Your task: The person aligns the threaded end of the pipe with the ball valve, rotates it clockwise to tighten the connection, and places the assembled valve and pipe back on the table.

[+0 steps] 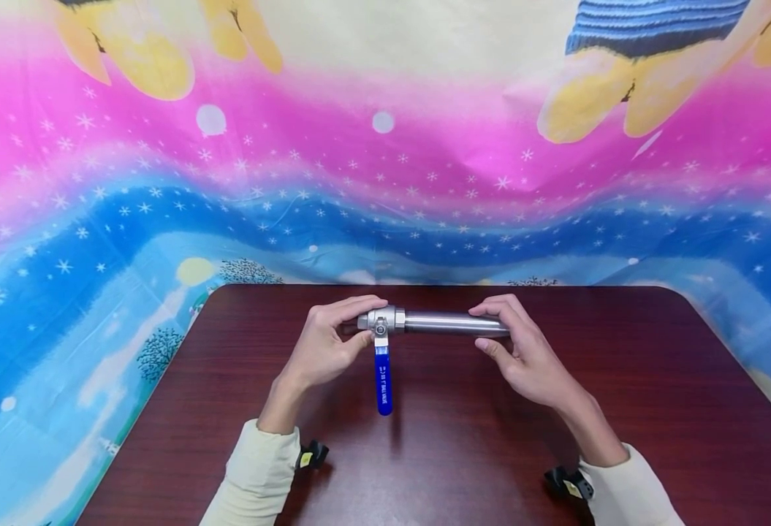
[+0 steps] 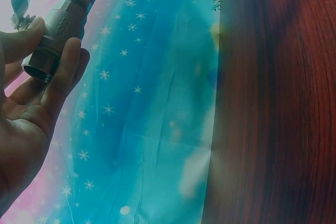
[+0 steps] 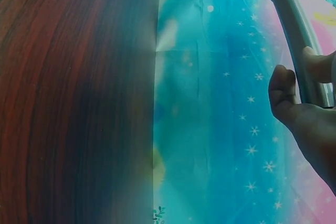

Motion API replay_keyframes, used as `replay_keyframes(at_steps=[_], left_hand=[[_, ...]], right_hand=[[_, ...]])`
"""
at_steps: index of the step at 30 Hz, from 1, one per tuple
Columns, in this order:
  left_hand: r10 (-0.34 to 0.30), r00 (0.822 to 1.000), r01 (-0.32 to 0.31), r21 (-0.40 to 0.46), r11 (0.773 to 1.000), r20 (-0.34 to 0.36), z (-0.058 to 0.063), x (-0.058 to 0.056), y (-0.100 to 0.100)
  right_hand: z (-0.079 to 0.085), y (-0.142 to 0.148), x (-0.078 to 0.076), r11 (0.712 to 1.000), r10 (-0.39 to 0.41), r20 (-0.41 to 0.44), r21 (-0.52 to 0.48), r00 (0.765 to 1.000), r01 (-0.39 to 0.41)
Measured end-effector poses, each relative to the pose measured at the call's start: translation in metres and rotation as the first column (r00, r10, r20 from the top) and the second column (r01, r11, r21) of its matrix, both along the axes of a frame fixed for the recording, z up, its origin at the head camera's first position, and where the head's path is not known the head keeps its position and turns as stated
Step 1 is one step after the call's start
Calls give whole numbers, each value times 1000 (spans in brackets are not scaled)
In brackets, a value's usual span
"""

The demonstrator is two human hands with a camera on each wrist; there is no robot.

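A steel ball valve (image 1: 381, 318) with a blue lever handle (image 1: 384, 381) is joined to a straight metal pipe (image 1: 441, 323). Together they are held level above the table, the handle pointing toward me. My left hand (image 1: 322, 343) pinches the valve body at its left end between thumb and fingers. In the left wrist view the valve's open threaded end (image 2: 41, 66) faces my palm. My right hand (image 1: 530, 358) grips the pipe near its right end, thumb below and fingers above. The right wrist view shows the pipe (image 3: 296, 30) between thumb and fingers.
The dark red wooden table (image 1: 451, 453) spreads beneath both hands. A printed cloth (image 1: 372, 168) with snowflakes hangs behind it and along its sides. Black wrist devices (image 1: 313, 454) sit at both sleeves.
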State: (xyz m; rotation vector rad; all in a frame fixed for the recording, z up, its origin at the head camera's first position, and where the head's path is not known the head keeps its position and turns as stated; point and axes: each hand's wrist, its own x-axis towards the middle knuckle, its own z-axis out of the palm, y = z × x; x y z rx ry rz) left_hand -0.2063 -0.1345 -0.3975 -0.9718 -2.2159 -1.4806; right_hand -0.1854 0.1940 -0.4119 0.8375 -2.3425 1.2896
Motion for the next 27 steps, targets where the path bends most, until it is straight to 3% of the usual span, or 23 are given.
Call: replay_keyframes(at_steps=[10, 27], left_hand=[[9, 1000, -9, 0, 1000, 6, 1, 0, 0], [-9, 1000, 9, 10, 1000, -9, 0, -1, -1]], right_hand=[[0, -1, -1, 1000, -9, -49, 1, 999, 10], [0, 0, -2, 1000, -9, -37, 16, 999, 10]])
